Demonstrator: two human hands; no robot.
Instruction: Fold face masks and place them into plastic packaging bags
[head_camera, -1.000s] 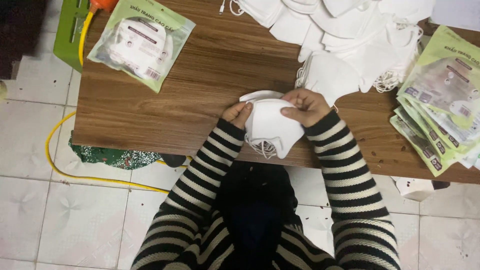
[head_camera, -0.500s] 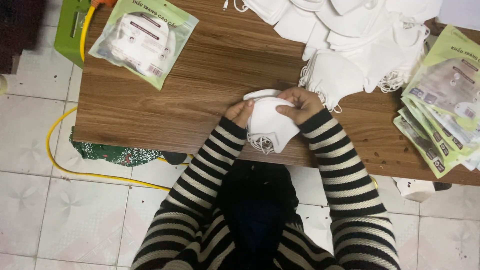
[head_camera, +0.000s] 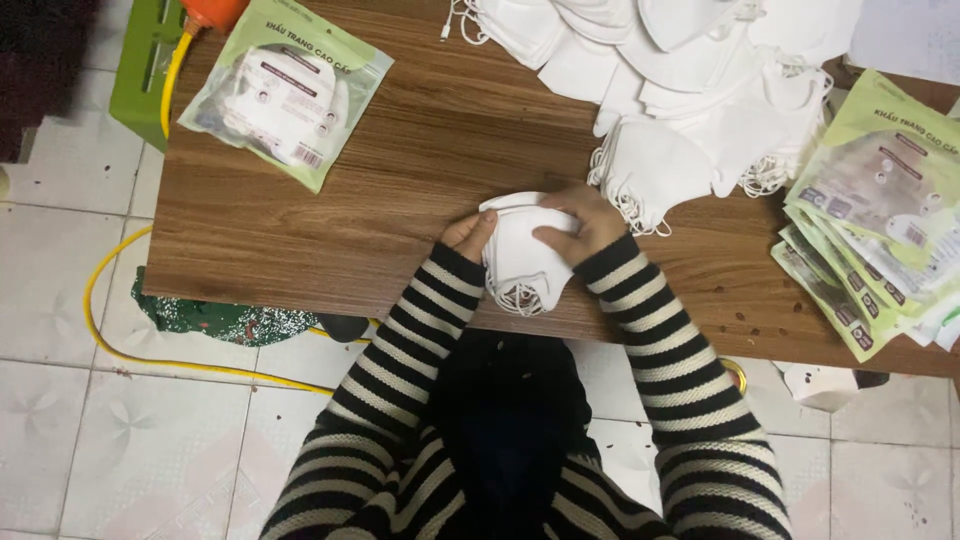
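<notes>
A: At the near edge of the bench (head_camera: 330, 215), what do the hands hold?

B: Both hands are closed on a small stack of white masks (head_camera: 520, 262). The left hand (head_camera: 470, 235) holds its left side, and the right hand (head_camera: 580, 225) lies over the top right, with fingers pressed on it. The hands are close together, only the stack between them.

A: Where is the stack exactly?

B: It is near the middle of the near edge, and its lower part with the ear loops hangs a little over the edge. I cannot tell if it touches the wood.

A: What is around it?

B: Far and right there is a big pile of loose white masks (head_camera: 690, 90); its nearest part is just beside the right hand. At the right edge lies a stack of green packets (head_camera: 880, 220), flat and overlapping. At the far left lies one filled packet (head_camera: 285, 90), well apart from the hands. Left of the bench stands a green stool (head_camera: 140, 80), and a yellow cable (head_camera: 130, 340) runs over the tiled floor (head_camera: 70, 430).
</notes>
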